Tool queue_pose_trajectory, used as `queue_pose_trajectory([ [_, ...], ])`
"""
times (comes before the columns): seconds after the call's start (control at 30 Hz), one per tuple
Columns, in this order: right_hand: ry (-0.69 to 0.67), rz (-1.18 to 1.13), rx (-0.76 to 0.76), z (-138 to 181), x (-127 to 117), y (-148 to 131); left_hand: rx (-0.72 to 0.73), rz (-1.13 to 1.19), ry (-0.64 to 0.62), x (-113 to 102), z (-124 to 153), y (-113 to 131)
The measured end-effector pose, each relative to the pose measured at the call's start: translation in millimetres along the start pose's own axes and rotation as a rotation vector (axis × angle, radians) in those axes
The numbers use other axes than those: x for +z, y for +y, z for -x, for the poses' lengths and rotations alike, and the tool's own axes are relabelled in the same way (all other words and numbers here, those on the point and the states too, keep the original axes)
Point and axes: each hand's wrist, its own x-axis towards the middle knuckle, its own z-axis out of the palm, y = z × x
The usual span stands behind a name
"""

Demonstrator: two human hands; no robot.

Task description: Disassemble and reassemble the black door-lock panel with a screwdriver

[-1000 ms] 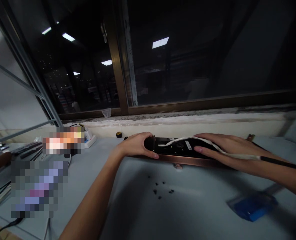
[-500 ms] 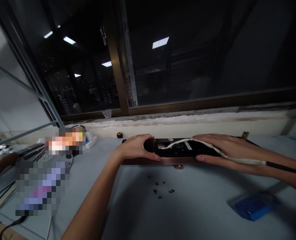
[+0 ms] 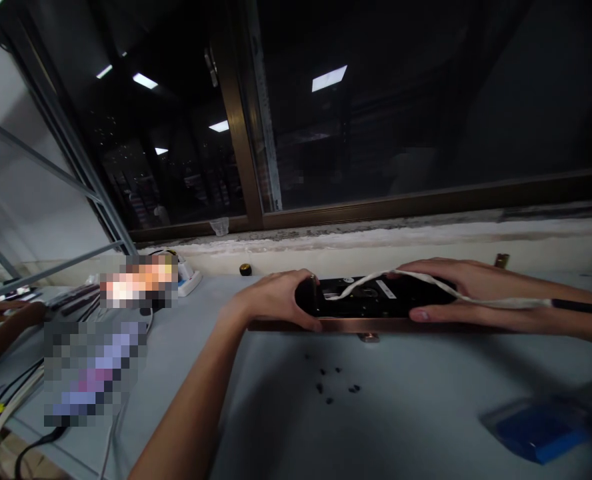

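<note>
A long device (image 3: 376, 300) with a black face and a copper-coloured side, possibly a lock panel, lies lengthwise near the back of the grey table. My left hand (image 3: 276, 299) grips its left end, thumb on the near edge and fingers over the far side. Farther right, my right hand (image 3: 456, 283) is wrapped across the device, its thumb along the near side. From an opening in the black face a whitish cable (image 3: 416, 277) arches over my right hand and passes into a black sleeve. A copper-coloured tab (image 3: 369, 338) sticks out below the near edge.
Several small black pieces (image 3: 355, 389) lie in front of the device. A blue object (image 3: 541, 430), blurred, is at the lower right. Behind stand a small black-and-gold cylinder (image 3: 245, 269) and a white power strip (image 3: 190, 283). Another person's hands (image 3: 19, 317) are at far left, near cables.
The view has shifted, so most things appear slightly farther right. My right thumb has slid a little rightward along the device. Both hands keep their hold. More of the other person's hands shows.
</note>
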Motion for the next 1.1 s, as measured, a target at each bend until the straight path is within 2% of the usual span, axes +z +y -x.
queue_pose_trajectory([
  [0.27, 0.020, 0.122, -0.015, 6, 4, 3, 0.023, 0.070, 0.002, -2, -2, -6],
  [0.57, 0.044, 0.134, 0.020, 7, 3, 5, 0.027, 0.091, 0.044, 5, -1, -17],
  [0.73, 0.101, 0.113, 0.074, 10, 2, 4, 0.026, 0.066, 0.055, 2, 5, -23],
  [0.9, 0.125, 0.087, 0.127, 15, 3, 13, -0.003, 0.059, 0.073, 1, 9, -23],
  [1.1, 0.126, 0.081, 0.111, 15, 5, 18, 0.021, 0.075, 0.111, 3, 11, -21],
])
